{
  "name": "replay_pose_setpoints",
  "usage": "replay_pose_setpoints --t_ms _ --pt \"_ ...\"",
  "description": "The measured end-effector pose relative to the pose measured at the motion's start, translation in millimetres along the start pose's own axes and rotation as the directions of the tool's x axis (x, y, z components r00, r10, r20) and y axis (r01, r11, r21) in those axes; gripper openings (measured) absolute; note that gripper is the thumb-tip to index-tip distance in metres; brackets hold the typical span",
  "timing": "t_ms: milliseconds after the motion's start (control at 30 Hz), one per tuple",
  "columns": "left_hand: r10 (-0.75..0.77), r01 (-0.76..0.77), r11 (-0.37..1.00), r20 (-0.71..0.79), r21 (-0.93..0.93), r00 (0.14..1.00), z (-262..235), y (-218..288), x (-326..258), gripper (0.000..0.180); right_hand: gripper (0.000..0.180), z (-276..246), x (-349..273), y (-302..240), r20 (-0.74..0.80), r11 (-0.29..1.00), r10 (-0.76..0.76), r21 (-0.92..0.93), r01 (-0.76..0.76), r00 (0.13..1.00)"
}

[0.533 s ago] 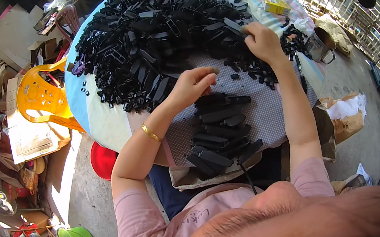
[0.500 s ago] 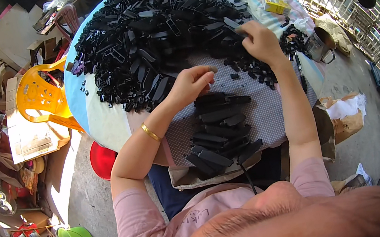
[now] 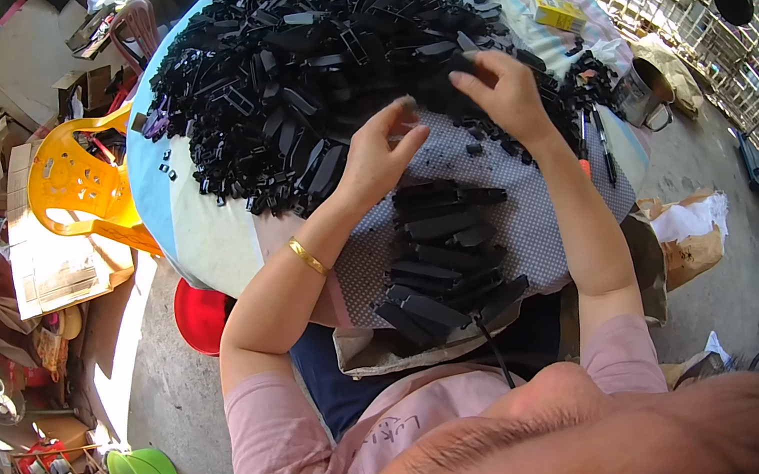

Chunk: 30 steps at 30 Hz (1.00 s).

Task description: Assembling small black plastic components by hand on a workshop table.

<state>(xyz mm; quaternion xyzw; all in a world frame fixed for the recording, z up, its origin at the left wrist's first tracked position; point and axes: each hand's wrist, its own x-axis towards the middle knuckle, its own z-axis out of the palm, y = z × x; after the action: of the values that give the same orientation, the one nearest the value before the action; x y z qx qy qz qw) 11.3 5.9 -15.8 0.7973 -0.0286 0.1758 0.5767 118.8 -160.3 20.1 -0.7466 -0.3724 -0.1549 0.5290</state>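
Note:
Over the near side of a big heap of black plastic parts (image 3: 271,83), my two hands face each other. My left hand (image 3: 380,151) has its thumb and fingers apart, and nothing shows between them. Thumb and fingertips of my right hand (image 3: 507,98) are bent around what looks like a dark, elongated plastic part, hard to make out against the heap. Below my hands, a rough column of longer black plastic pieces (image 3: 445,261) lies on the dotted cloth (image 3: 536,230), reaching the table's near edge.
Pens (image 3: 605,151) and a metal mug (image 3: 646,88) are at the right, with a yellow box (image 3: 556,11) farther back. A yellow plastic chair (image 3: 81,183) and a red stool (image 3: 201,317) stand left of the table. An open cloth bag (image 3: 371,358) hangs below its near edge.
My right hand has drawn left and slightly down from the right side of the heap, where it touched a part. My left hand has shifted slightly upward, its thumb and fingers now wider apart.

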Motion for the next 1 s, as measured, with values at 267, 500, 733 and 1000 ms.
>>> replay_pose_setpoints --t_ms 267,500,733,1000 --pt "-0.063 0.063 0.995 0.007 -0.072 0.998 -5.6 1.5 6.2 0.041 0.033 11.4 -9.9 -13.6 0.203 0.985 0.099 0.118 -0.124 0.974" --pt "0.059 -0.043 0.985 -0.093 0.168 0.994 -7.4 -6.6 7.6 0.041 0.018 -16.4 -6.6 -4.0 0.457 0.703 0.388 -0.708 0.064 0.8" --pt "0.214 -0.169 0.936 -0.12 0.308 0.969 -13.4 -1.1 9.3 0.039 0.019 -9.0 -11.2 3.4 0.472 0.787 0.214 -0.602 0.136 0.855" --pt "0.246 -0.211 0.932 -0.085 0.294 0.966 -12.0 -3.2 9.0 0.036 0.027 -13.8 -7.4 7.9 0.462 0.732 0.307 -0.673 0.103 0.832"
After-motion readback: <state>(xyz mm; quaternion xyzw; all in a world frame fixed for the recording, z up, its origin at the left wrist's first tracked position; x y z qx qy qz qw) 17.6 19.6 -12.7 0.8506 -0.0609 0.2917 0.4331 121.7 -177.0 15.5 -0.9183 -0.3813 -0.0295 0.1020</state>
